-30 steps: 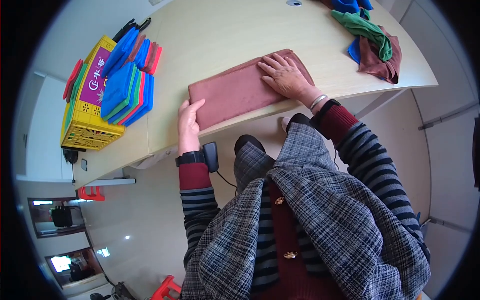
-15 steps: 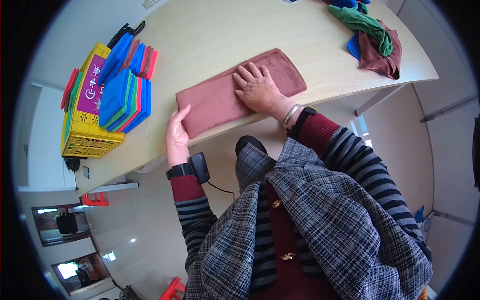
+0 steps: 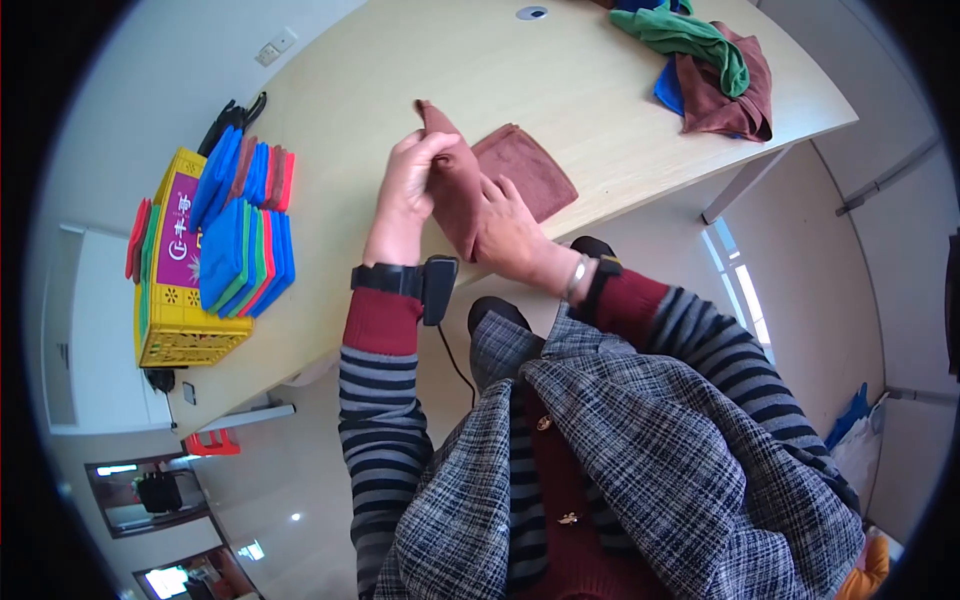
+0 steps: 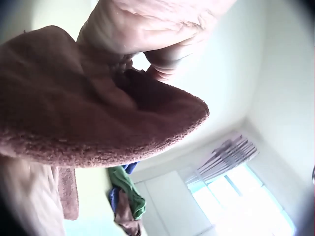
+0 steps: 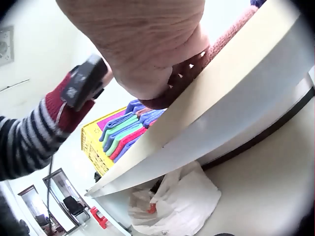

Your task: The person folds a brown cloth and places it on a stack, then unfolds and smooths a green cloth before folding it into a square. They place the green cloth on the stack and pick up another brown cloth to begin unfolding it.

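A brown towel (image 3: 531, 170) lies near the table's front edge, its left part raised in a curved flap. My left hand (image 3: 405, 180) grips that raised part, with the thumb over the cloth. In the left wrist view, the towel's fuzzy edge (image 4: 98, 155) hangs below the hand. My right hand (image 3: 508, 235) rests on the towel beside the flap, fingers stretched forward and partly hidden by it. The right wrist view shows the palm (image 5: 147, 54) low over the table edge.
On the left, a yellow crate (image 3: 190, 335) stands with folded blue, green, red and brown towels (image 3: 240, 255) over its side. Loose green and brown cloths (image 3: 725, 85) are heaped at the far right. A white bag (image 5: 189, 201) sits beneath the table.
My left hand has lifted the towel's left end and brought it up and rightward. My right hand has slid left, from the towel's right part to beside the flap.
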Motion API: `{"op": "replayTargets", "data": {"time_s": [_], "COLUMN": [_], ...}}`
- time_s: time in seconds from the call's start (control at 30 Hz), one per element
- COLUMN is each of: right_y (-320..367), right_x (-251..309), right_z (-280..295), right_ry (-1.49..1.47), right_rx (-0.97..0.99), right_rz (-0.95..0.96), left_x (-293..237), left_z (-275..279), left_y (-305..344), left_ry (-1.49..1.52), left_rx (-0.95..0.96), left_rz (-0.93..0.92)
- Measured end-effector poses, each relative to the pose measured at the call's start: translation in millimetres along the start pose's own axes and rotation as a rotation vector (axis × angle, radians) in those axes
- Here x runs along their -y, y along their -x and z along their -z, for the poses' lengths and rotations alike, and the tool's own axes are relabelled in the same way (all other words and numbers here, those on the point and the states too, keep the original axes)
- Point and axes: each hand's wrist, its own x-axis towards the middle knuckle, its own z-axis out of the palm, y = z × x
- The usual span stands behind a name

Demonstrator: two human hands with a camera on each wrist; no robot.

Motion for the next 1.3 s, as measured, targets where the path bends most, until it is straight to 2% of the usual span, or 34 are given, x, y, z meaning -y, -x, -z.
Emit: {"op": "replayTargets", "data": {"time_s": [0.07, 0.13, 0.23, 0.3, 0.4, 0.53, 0.6, 0.63, 0.7, 0.73, 0.83, 0.97, 1.07, 1.1, 1.13, 1.2, 1.23, 1.3], "right_y": [25.3, 52.4, 71.4, 74.0, 74.4, 75.3, 77.6, 77.6, 78.6, 78.0, 77.9, 78.1, 73.6, 65.6, 52.3, 23.2, 10.2, -10.6], "right_x": [1.5, 9.1, 15.3, 13.1, 8.8, 7.5, 6.9, 6.2, 4.7, 4.4, 5.7, 2.8, -3.5, -3.4, -0.5, 2.1, -1.9, -16.8], "right_z": [4.0, 7.0, 8.7, 10.2, 12.3, 12.5, 8.3, 6.4, 5.3, 7.0, 9.4, 18.9, 43.3, 55.8, 70.1, 85.5, 70.9, 26.0], "right_ry": [-0.048, -0.045, 0.025, 0.059, 0.071, 0.023, 0.003, -0.011, -0.026, -0.019, -0.011, 0.003, -0.309, -0.304, -0.344, -0.421, -0.419, -0.207], "right_rx": [-0.004, -0.116, -0.076, -0.059, 0.137, 0.049, -0.009, -0.070, -0.130, -0.104, -0.040, -0.038, 0.302, 0.308, 0.289, 0.247, 0.248, -0.153], "right_rz": [0.005, 0.031, 0.070, 0.092, 0.112, 0.093, 0.092, 0.087, 0.082, 0.080, 0.094, 0.136, 0.127, 0.128, 0.061, -0.076, -0.080, 0.070], "left_x": [8.2, 20.9, 39.8, 51.9, 58.7, 49.3, 43.2, 40.8, 41.7, 49.4, 73.0, 91.1, 90.5, 90.6, 89.0, 84.6, 83.7, 86.0], "left_z": [-18.6, -36.6, -59.9, -67.1, -71.8, -73.3, -56.9, -41.2, -11.0, -5.1, 12.3, 18.7, 19.4, 19.3, 17.3, 12.0, 9.8, 8.8], "left_y": [-13.3, -21.2, -31.7, -38.5, -43.1, -26.9, -17.7, -11.6, 9.0, 17.6, 41.6, 46.1, 47.8, 50.0, 53.9, 61.9, 63.5, 61.6], "left_ry": [-0.167, -0.254, -0.436, -0.472, -0.543, -0.466, -0.358, -0.363, -1.124, -1.125, -1.361, -1.467, -1.560, -1.608, -1.602, -1.799, -1.899, -1.843], "left_rx": [-0.010, -0.007, -0.032, -0.014, 0.013, -0.021, -0.064, -0.060, -0.184, -0.183, -0.107, 0.000, 0.019, 0.026, 0.027, 0.068, 0.090, 0.092], "left_rz": [0.098, 0.152, 0.243, 0.251, 0.273, 0.318, 0.033, 0.034, -0.371, -0.371, -0.633, -0.468, -0.451, -0.437, -0.435, -0.453, -0.464, -0.411]}}
